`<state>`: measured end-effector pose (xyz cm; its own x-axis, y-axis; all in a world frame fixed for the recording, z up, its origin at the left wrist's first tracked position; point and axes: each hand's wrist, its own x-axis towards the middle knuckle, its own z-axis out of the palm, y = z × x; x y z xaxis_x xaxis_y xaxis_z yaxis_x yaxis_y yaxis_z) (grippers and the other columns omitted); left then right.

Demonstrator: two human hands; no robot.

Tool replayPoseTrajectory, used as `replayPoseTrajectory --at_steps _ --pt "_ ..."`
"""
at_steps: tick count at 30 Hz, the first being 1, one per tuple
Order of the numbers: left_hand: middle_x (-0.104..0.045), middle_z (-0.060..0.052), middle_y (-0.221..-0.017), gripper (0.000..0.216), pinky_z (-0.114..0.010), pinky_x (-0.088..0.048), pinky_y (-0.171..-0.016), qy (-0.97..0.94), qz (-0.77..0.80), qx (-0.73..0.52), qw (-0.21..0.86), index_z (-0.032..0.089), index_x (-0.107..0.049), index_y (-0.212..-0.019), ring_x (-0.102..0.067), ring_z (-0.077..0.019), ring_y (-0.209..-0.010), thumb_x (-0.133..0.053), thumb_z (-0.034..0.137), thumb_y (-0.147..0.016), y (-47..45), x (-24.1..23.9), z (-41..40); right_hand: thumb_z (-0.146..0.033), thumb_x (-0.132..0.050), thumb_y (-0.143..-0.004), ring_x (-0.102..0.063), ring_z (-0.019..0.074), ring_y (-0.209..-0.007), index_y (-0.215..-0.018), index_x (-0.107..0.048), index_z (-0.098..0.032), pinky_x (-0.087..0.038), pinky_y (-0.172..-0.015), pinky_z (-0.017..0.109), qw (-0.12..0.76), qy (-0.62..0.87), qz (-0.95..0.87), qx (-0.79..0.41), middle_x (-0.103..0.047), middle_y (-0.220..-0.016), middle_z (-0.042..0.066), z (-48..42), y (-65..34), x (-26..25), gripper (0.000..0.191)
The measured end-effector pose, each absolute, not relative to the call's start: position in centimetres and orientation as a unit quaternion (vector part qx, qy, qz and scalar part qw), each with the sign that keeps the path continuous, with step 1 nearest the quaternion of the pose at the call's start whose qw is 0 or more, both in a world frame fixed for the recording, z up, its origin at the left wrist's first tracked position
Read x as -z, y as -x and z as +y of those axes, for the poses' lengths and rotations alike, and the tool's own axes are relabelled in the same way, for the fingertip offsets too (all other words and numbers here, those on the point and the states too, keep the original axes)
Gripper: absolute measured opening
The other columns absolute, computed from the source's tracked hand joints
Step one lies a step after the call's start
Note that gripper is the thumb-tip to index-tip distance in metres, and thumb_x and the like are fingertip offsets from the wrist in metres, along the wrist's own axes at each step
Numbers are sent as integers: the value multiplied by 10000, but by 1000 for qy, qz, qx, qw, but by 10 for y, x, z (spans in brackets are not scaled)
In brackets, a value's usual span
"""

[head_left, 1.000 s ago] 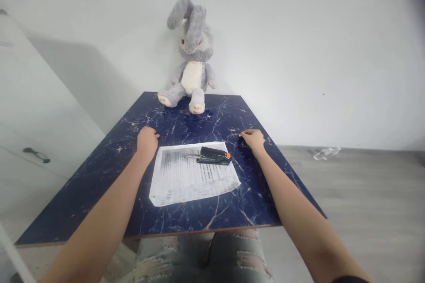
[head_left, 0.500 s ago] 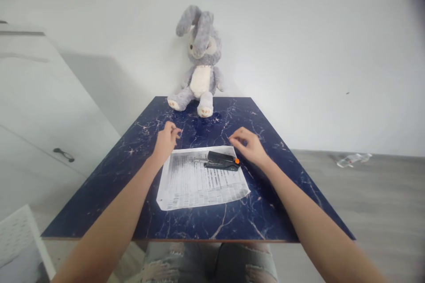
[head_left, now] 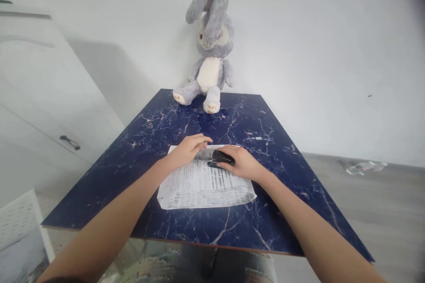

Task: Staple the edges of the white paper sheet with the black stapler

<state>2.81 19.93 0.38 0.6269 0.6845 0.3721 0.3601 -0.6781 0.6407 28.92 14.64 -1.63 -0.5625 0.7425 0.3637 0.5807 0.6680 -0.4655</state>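
Note:
A black stapler (head_left: 224, 157) lies on the printed paper sheet (head_left: 206, 188). My right hand (head_left: 244, 162) is wrapped over the stapler's right end, covering its orange part. A pale metal part (head_left: 204, 154) juts from the left end of the stapler. My left hand (head_left: 186, 150) is over the top left of the paper, its fingers stretched toward that metal part. Whether these fingertips touch it, I cannot tell.
A grey plush rabbit (head_left: 212, 53) sits at the far edge of the dark blue marbled table (head_left: 146, 135), against the wall. A small whitish strip (head_left: 258, 138) lies beyond my right hand. A white cabinet (head_left: 43, 84) stands left; clear plastic (head_left: 365, 167) lies on the floor right.
My right hand has come down onto the stapler and closed round it. My left hand has moved in to the right, its fingers straightening from a pinch. The view has shifted slightly.

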Motion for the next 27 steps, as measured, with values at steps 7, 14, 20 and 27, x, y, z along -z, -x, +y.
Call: replayPoseTrajectory --at_steps 7,14,20,27 --pt "-819 -30 -1056 238 -387 -572 -934 -872 325 -248 270 312 -816 -1125 -766 -244 -976 -709 255 -920 -30 7 200 -349 -701 -952 -703 262 -1008 -1262 -655 -232 -546 -895 422 278 386 -867 -146 -749 -1148 96 147 -291 16 334" --pt "-823 -20 -910 177 -324 -543 -786 -872 338 -186 301 294 -845 -1002 -748 -210 -784 -698 247 -915 -37 12 196 -329 -696 -956 -693 259 -984 -1228 -652 -221 -533 -870 407 269 386 -870 -146 -742 -1103 92 147 -292 15 296" --pt "-819 -27 -869 153 -334 -553 -791 -869 338 -199 301 290 -847 -955 -747 -219 -779 -709 268 -892 -37 12 196 -332 -688 -965 -687 256 -1005 -1244 -644 -223 -532 -892 410 270 383 -871 -150 -737 -1116 92 147 -292 16 302" --pt "-820 -36 -902 163 -350 -563 -830 -870 346 -184 298 284 -847 -991 -752 -228 -818 -706 276 -908 -37 10 194 -323 -694 -961 -679 247 -998 -1238 -645 -215 -523 -891 395 264 384 -872 -148 -734 -1111 87 147 -292 15 301"
